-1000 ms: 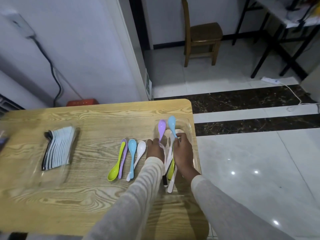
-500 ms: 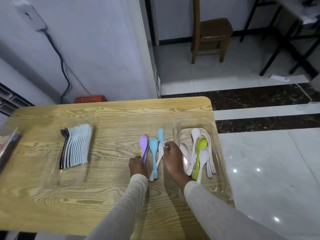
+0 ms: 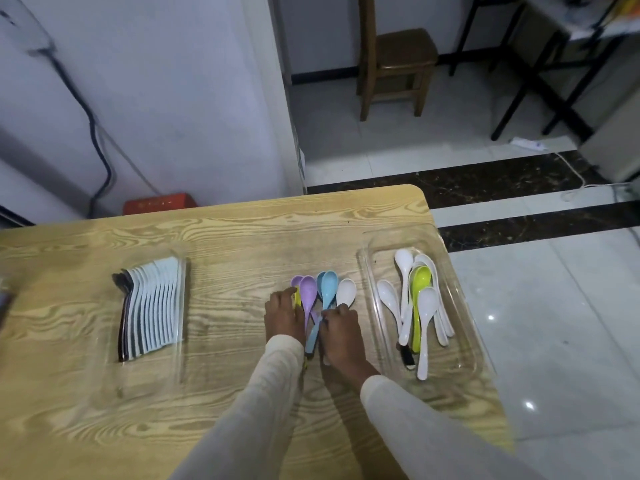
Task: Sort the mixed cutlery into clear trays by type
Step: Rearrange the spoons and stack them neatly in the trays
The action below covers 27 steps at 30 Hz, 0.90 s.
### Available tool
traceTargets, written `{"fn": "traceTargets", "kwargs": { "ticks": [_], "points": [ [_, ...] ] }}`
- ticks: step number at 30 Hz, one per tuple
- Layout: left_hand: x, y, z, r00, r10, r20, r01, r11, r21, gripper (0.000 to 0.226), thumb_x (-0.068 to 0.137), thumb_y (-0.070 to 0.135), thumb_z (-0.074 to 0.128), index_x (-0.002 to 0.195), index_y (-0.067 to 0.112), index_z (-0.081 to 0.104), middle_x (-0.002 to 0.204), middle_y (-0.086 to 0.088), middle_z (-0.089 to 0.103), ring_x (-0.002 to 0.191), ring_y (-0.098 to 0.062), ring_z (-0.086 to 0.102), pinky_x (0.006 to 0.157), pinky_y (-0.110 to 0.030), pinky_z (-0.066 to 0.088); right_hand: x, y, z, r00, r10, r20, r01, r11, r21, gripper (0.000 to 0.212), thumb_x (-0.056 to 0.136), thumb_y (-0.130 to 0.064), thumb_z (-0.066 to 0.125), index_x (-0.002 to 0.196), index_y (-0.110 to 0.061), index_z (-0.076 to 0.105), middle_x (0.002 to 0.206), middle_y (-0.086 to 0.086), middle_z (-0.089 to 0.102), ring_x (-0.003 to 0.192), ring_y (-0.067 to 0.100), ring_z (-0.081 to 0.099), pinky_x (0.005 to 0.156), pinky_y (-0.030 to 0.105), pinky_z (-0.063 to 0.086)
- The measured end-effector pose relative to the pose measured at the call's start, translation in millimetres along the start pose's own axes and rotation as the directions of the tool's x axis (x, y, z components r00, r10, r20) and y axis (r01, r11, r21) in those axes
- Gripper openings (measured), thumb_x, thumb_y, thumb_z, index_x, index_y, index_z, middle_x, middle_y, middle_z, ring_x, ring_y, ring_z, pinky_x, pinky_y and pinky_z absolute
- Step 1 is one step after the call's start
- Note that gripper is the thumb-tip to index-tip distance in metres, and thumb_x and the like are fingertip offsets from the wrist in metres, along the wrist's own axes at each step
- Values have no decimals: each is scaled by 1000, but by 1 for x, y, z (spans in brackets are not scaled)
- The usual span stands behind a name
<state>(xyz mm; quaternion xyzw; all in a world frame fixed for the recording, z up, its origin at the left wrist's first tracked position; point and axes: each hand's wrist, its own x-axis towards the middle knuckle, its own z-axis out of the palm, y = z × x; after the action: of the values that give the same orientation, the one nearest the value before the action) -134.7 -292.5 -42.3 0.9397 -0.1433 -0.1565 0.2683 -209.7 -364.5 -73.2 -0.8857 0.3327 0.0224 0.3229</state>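
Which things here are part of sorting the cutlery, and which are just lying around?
For the job:
loose spoons
right tray, partly filled
left tray, holding a stacked row

Just lying about:
chair
red box
power strip
wall cable

Purple spoons (image 3: 307,292), blue spoons (image 3: 329,285) and one white spoon (image 3: 346,292) lie side by side on the surface, bowls pointing away. The right clear tray (image 3: 457,358) holds white spoons and a lime spoon (image 3: 420,282). The left clear tray (image 3: 152,368) holds a row of white pieces (image 3: 152,306).
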Motion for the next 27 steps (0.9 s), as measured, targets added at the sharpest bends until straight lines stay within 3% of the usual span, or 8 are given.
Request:
{"fn": "traceTargets", "kwargs": {
  "ticks": [3,6,11,14,16,20,24,27],
  "points": [
    [7,9,1,999,39,20,-38,999,-26,46,83,16,38,123,6,55,122,-21,50,109,-37,46,93,-37,34,-1,3,-17,995,-23,-92,32,995,92,26,92,-6,46,109,-7,65,109,13,55,100,26,52,82,31,42],
    [12,32,6,994,87,71,-87,996,4,40,86,14,41,124,10,54,123,-16,49,112,-33,45,95,-34,32,3,17,-44,955,-29,-297,78,985,157,29,90,-2,46,113,-9,62,109,10,57,100,25,54,83,34,45],
    [6,71,31,956,279,90,-277,960,-35,36,85,7,51,120,11,58,118,-13,54,109,-31,50,94,-32,31,-3,70,-85,825,189,-532,-65,968,243,20,90,-2,49,106,-8,60,103,9,60,95,26,56,77,32,43],
    [-2,92,48,941,317,117,-309,948,-77,41,81,13,42,119,9,59,117,-16,53,108,-34,50,90,-38,34,-21,101,-90,825,361,-435,-276,929,247,15,91,-10,49,104,-9,58,97,10,63,91,31,61,68,30,42],
    [-6,103,59,926,346,148,-340,938,-66,39,84,10,43,121,10,57,119,-15,52,110,-33,49,92,-38,34,-29,113,-88,866,399,-301,-387,917,102,16,95,-18,47,107,-11,55,97,9,65,92,30,63,68,31,44],
    [-11,112,73,904,389,180,-389,921,-36,39,86,6,45,123,10,54,121,-14,51,113,-32,47,94,-39,36,-30,115,-83,885,448,-126,-456,889,-42,27,94,-20,50,118,-11,45,102,9,65,95,28,65,71,32,48],
    [-11,117,78,905,372,209,-379,925,-2,50,80,19,32,125,14,53,121,-12,50,114,-30,46,91,-37,35,-27,112,-77,867,485,-114,-473,873,118,44,86,-10,56,125,-9,36,98,8,62,90,27,63,64,29,41],
    [-10,119,83,909,344,236,-367,928,58,40,89,11,42,128,16,50,123,-11,49,117,-28,44,92,-36,34,-28,109,-80,863,490,-125,-447,854,267,36,84,-1,53,116,-12,39,90,3,56,87,26,60,65,27,38]
  ]
}}
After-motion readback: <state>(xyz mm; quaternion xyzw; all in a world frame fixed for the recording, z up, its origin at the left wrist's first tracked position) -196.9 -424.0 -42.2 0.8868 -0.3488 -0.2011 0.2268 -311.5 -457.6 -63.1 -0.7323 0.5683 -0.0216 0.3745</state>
